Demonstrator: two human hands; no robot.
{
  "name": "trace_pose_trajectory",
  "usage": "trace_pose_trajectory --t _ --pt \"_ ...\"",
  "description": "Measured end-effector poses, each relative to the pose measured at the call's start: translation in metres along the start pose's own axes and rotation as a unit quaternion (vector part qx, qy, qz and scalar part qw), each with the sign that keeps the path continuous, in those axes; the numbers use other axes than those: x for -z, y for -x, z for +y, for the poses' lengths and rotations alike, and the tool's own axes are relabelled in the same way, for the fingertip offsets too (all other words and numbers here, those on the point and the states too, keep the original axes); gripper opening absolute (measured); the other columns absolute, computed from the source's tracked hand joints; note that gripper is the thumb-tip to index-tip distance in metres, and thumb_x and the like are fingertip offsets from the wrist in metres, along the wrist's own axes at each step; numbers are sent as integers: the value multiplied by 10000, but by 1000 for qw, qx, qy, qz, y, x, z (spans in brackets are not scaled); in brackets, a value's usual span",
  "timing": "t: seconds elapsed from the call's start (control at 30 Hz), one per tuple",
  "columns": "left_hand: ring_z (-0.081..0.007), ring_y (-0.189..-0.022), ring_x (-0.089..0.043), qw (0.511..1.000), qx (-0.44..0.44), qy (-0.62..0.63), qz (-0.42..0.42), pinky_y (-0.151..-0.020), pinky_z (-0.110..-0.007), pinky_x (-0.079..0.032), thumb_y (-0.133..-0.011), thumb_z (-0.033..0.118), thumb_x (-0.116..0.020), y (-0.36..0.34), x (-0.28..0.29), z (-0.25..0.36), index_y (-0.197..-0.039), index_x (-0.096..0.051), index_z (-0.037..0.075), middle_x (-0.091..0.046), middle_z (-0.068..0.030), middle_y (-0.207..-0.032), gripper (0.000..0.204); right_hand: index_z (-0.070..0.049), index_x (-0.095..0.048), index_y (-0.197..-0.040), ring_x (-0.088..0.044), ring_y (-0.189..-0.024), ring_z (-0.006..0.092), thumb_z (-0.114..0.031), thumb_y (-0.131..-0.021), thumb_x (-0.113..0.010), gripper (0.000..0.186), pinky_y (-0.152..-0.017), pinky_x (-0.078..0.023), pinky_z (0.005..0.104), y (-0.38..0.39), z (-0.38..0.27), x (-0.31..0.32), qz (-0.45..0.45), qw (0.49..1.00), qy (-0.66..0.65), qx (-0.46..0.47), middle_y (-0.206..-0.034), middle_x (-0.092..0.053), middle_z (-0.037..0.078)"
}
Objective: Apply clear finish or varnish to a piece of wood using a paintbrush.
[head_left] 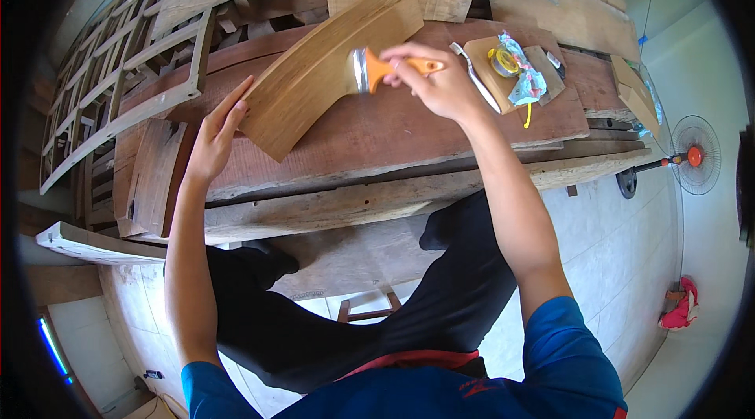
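Note:
A thick wooden board [314,65] lies slanted across the reddish-brown plank bench, its far end toward the back. My left hand [216,136] grips the board's near left end, fingers along its edge and part of them hidden behind it. In my right hand [429,77] is a paintbrush [380,71] with an orange handle and a metal band. Its pale bristles point left and rest at the board's right edge, or very close to it; exact contact is hard to make out.
Right of my right hand lie a toothbrush [475,77], a yellow tape measure [504,62] and a crumpled light-blue wrapper [528,87]. A slatted wooden frame [118,89] leans at the left. Stacked planks [562,16] line the back. A fan [694,156] stands at the right.

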State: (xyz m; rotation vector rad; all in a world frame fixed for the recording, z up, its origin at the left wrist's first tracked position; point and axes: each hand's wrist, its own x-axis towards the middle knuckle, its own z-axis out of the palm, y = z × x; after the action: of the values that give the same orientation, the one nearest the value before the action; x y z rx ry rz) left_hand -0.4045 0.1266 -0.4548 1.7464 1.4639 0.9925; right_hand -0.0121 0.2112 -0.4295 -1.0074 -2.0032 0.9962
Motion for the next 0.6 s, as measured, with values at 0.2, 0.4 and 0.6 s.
trace_pose_trajectory --t 0.2,0.4,0.6 --pt "-206 -1248 -634 1000 -2 8 -14 -994 -384 -583 -1152 407 -495 -2 1 -4 -1609 -526 140 -653 -137 -1460 530 -123 -726 -1332 -773 -935 138 -268 -1108 -617 288 -744 -594 279 -1 -1 6 87 996 -23 28 -1093 -815 73" --pt "-200 -1234 -638 1000 -6 20 -4 -983 -384 -585 -1157 385 -494 0 -1 4 -1608 -529 139 -657 -134 -1457 514 -118 -720 -1323 -787 -920 153 -290 -1090 -649 298 -796 -586 273 -2 5 1 12 998 62 -8 -1078 -824 90" --pt "-199 -1244 -633 1000 -2 19 -13 -990 -384 -584 -1155 388 -497 -2 0 1 -1609 -527 141 -651 -132 -1467 517 -99 -716 -1312 -791 -973 155 -239 -1100 -628 269 -836 -598 288 0 -1 2 72 997 9 31 -1065 -826 96"
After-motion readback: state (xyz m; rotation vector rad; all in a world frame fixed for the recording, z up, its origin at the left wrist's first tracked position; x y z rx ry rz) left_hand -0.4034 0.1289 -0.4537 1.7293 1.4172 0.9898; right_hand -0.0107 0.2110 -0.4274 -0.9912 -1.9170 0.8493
